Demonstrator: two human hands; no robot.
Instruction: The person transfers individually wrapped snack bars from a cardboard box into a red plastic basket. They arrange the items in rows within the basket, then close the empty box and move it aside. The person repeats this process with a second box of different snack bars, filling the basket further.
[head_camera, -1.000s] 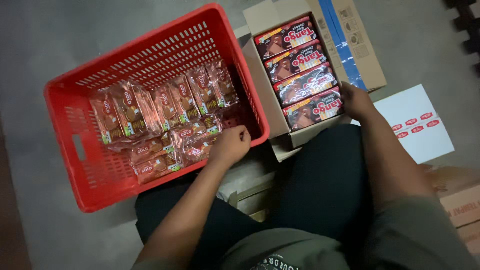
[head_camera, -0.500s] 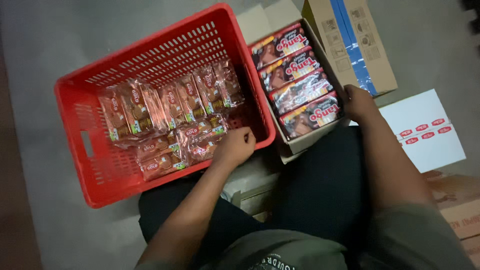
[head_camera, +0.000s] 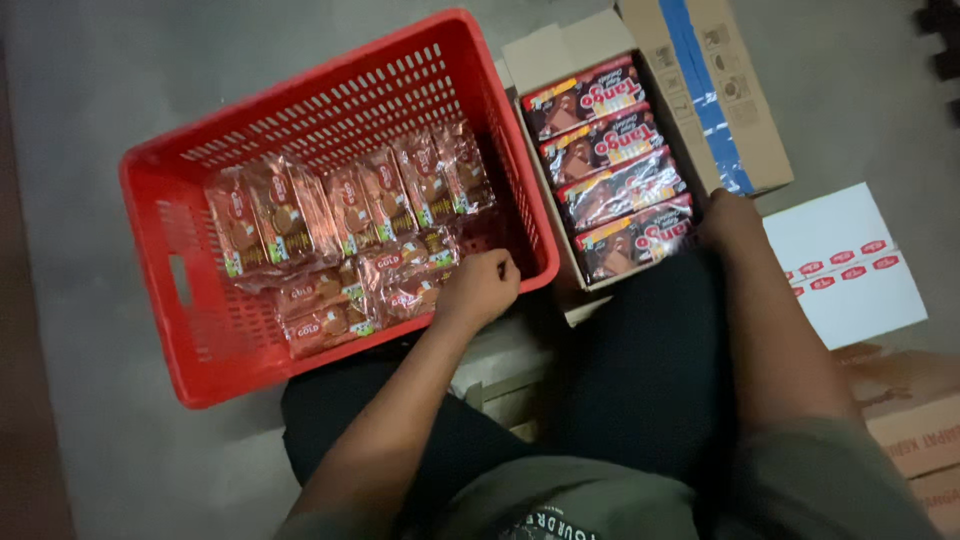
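Note:
A red plastic basket (head_camera: 170, 270) sits on the floor and holds several clear packs of brown biscuits (head_camera: 340, 215). My left hand (head_camera: 480, 288) rests at its near right corner with the fingers curled down beside the lower packs; what they grip is hidden. To the right, an open cardboard box (head_camera: 535, 60) holds a row of several red wafer packs (head_camera: 610, 165). My right hand (head_camera: 728, 218) lies against the box's near right corner, touching the nearest pack, with its fingers out of sight.
A closed cardboard carton with blue tape (head_camera: 715, 90) lies right of the open box. A white box with small red labels (head_camera: 850, 265) and more brown cartons (head_camera: 915, 420) are at the right. My legs in dark trousers (head_camera: 640, 380) fill the foreground.
Everything has slid right and slightly down in the view as my head moved. Both hands keep their places at the basket corner and the box corner.

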